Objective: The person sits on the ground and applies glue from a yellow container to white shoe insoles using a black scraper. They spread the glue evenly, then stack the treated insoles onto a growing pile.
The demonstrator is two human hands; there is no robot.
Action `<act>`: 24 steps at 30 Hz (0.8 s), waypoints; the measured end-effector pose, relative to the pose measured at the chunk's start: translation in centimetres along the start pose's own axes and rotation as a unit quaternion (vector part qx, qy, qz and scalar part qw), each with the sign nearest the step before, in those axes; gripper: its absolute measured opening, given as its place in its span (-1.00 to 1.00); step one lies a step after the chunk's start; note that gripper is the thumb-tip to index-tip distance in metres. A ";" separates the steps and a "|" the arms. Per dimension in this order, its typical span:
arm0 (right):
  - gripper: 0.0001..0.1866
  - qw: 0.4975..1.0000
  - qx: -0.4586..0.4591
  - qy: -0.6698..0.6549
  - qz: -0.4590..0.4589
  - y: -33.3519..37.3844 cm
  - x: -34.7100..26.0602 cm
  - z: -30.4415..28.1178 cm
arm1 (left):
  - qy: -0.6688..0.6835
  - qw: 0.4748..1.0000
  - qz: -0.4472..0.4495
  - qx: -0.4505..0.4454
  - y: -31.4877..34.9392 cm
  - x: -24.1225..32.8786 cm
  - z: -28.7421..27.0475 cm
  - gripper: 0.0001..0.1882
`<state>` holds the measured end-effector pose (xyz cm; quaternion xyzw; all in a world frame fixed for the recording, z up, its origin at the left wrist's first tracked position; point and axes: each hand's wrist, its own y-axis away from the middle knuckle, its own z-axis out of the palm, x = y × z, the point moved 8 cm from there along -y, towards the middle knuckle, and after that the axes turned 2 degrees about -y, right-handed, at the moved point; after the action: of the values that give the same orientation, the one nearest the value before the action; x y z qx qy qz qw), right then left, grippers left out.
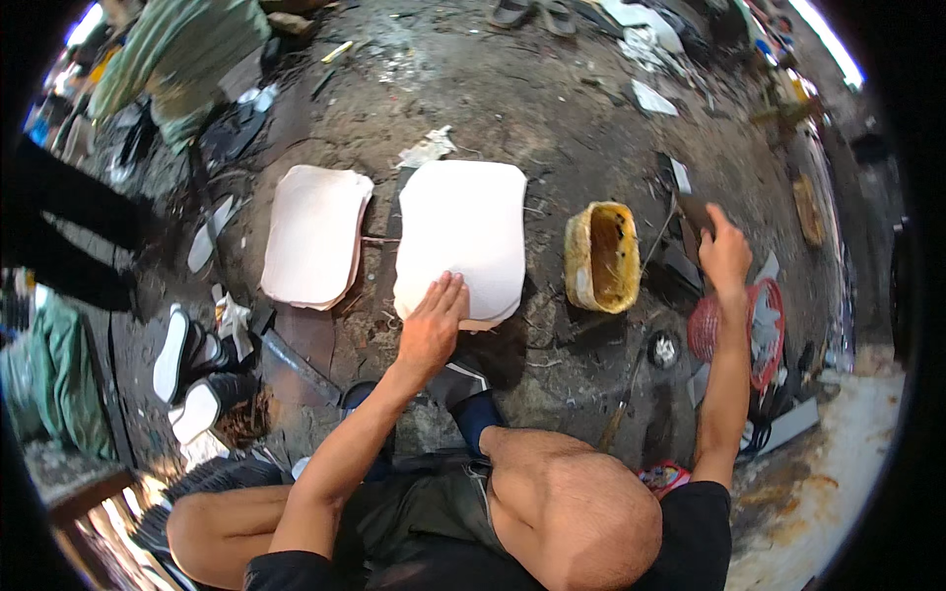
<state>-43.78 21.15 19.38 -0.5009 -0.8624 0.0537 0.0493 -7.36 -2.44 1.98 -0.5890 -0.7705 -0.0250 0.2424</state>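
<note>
A stack of large pale sheets (463, 212) with rounded corners lies on the ground in front of me. My left hand (434, 320) rests flat on its near edge, fingers stretched out. A second, smaller stack of pinkish-white sheets (313, 234) sits to its left. Out to the right, my right hand (726, 254) is closed around a dark brown flat piece (696, 211); its exact kind is unclear. Between the large stack and that hand stands a yellow-rimmed tub (631, 258) with brownish stuff inside, crusted along its walls.
A red mesh basket (704, 327) and a small round dish (663, 349) of shiny bits lie below my right hand. White-soled shoes (202, 409) and a dark bar (299, 366) lie at left. Another person's dark-trousered legs (74, 207) stand farther left. Scraps litter the ground.
</note>
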 end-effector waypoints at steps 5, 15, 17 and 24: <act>-0.48 0.873 -0.111 -0.455 -0.139 -3.0 -17.1 -0.1 | 0.001 1.000 -0.007 0.028 1.8 -0.3 -0.9 -0.54; -0.51 0.982 -0.081 -0.155 -0.067 4.4 -31.6 10.5 | 0.031 0.999 -0.018 0.037 2.6 0.4 0.3 -0.55; -0.54 0.977 -0.050 -0.174 -0.110 1.4 -33.6 10.4 | 0.034 0.999 -0.007 0.036 2.0 0.9 -0.2 -0.55; -0.58 0.825 -0.172 0.016 -0.538 3.4 -45.8 12.0 | 0.057 0.998 -0.003 0.022 2.1 0.3 0.0 -0.49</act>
<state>-19.95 -17.57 5.62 0.0419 -0.9895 -0.1385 -0.0024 -5.45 -1.49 1.63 -0.5786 -0.7577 -0.0419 0.2989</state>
